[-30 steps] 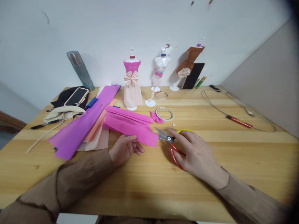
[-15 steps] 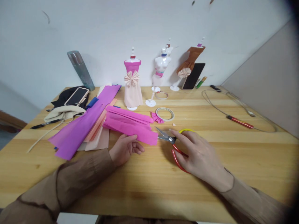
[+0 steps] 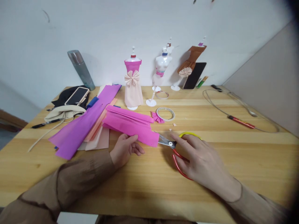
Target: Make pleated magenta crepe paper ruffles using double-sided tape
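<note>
- Left hand (image 3: 125, 149): pinching the pink paper (image 3: 147, 137) near its lower edge, thumb on top, other fingers curled.
- Right hand (image 3: 203, 161): wrapped round the scissors (image 3: 171, 144); blades a bit apart at the paper's right end. Can't tell how deep they bite.
- Paper's in front of me over the desk (image 3: 151, 186), left of the blades, other pink folds right behind it.
- Risk: crooked cut. Sheet looks thin, its end hangs free past my thumb, so it could fold between the blades.
- Risk: paper slips, since one pinch at the edge leaves it free to pivot.
- Risk: nicked left fingers if I push the blades far left.
- Risk: bumping the tape roll (image 3: 173, 115) or pink ruffle (image 3: 157, 117) if the scissors swing forward.
</note>
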Available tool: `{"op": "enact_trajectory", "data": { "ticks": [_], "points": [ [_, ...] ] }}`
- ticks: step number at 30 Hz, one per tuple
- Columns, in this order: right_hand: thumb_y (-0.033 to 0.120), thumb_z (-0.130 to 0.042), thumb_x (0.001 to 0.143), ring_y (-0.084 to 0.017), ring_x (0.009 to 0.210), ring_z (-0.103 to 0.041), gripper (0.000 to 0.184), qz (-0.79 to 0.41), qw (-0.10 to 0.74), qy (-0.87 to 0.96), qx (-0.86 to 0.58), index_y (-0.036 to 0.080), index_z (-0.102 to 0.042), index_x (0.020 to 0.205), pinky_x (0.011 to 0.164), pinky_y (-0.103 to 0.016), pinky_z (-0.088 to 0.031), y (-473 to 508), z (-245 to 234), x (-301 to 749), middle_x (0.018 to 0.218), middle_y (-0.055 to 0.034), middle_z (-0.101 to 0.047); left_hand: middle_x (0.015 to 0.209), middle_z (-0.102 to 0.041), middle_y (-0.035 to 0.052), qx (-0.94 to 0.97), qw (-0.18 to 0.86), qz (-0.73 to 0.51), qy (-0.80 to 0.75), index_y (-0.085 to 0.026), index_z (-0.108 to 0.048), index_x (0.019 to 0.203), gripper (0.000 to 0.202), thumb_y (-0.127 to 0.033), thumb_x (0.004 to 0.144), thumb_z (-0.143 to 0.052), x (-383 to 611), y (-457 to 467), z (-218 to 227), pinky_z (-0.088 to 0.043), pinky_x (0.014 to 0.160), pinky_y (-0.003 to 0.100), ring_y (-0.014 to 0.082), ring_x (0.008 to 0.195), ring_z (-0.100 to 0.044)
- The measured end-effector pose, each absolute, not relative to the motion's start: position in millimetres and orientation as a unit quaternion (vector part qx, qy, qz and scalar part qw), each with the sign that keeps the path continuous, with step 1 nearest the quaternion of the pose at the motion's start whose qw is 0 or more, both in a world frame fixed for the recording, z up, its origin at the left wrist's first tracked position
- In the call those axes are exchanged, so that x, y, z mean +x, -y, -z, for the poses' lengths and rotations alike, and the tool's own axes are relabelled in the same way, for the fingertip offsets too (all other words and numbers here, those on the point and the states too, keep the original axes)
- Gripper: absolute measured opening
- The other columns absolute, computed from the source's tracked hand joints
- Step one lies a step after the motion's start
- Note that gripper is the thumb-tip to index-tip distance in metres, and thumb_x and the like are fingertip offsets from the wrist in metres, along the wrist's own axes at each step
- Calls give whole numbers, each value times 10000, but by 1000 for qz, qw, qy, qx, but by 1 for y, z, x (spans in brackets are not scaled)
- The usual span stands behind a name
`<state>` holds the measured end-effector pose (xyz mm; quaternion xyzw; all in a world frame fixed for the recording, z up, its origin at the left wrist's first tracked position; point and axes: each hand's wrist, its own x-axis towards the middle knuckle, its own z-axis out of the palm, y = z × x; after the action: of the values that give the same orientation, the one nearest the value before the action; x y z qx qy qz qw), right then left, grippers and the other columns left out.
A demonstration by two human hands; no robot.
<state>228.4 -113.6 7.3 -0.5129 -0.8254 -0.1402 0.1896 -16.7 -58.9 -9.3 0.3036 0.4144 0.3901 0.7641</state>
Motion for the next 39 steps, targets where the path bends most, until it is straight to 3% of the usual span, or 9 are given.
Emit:
{"op": "enact_trajectory", "data": {
  "ticks": [13, 39],
  "points": [
    [292, -522, 842, -251, 784, -603, 435, 171, 189, 805, -535, 135, -570, 1245, 647, -359, -478, 108, -9, 231, 904, -112, -615, 449, -635, 96, 319, 756, -378, -428, -104, -574, 630, 302, -341, 663, -758, -16, 60, 8, -401, 389, 206, 137, 370, -564],
    [287, -552, 910, -107, 551, -515, 304, 231, 196, 818, -488, 221, -657, 1188, 510, -256, -341, 103, 10, 241, 720, 6, -594, 440, -609, 69, 341, 743, -362, -448, -60, -642, 656, 352, -398, 653, -739, -15, 62, 0, -390, 374, 186, 119, 386, -545]
  ]
}}
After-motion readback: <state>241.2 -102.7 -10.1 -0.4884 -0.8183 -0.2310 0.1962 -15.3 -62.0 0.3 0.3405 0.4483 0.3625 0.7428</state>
